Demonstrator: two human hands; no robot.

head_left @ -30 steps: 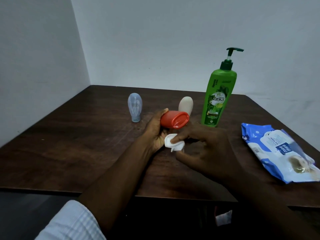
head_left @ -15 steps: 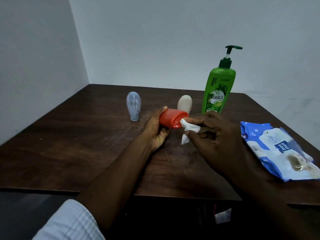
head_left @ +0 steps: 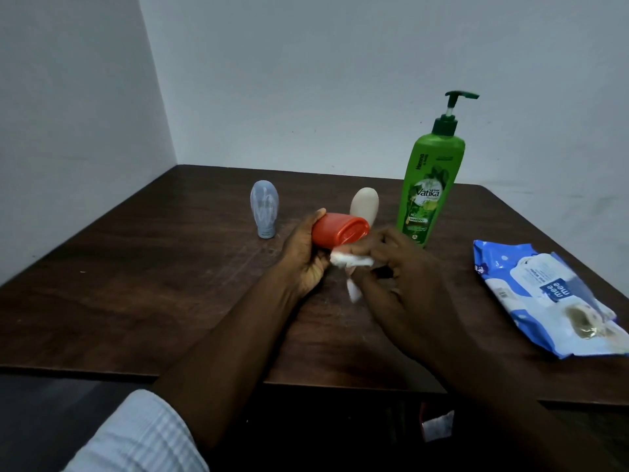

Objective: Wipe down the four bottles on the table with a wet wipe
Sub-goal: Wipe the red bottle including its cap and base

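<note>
Table [head_left: 136, 284]: A dark brown wooden table is standing pushed into the corner of the room. Its top is looking a bit scratched and dusty.
Pack [head_left: 544, 301]: A blue and white soft pack is lying flat on the right side of the table. It is looking crinkly. A small blue label on top is saying "mee mee". The edge of the picture is cutting off its far right side.
Back wall [head_left: 306, 80]: A plain pale wall is standing behind the table.
Side wall [head_left: 68, 114]: Another plain pale wall is meeting it at the corner on the left.
Scrap [head_left: 439, 425]: A small white scrap is lying down in the dark below the table's front edge.
</note>
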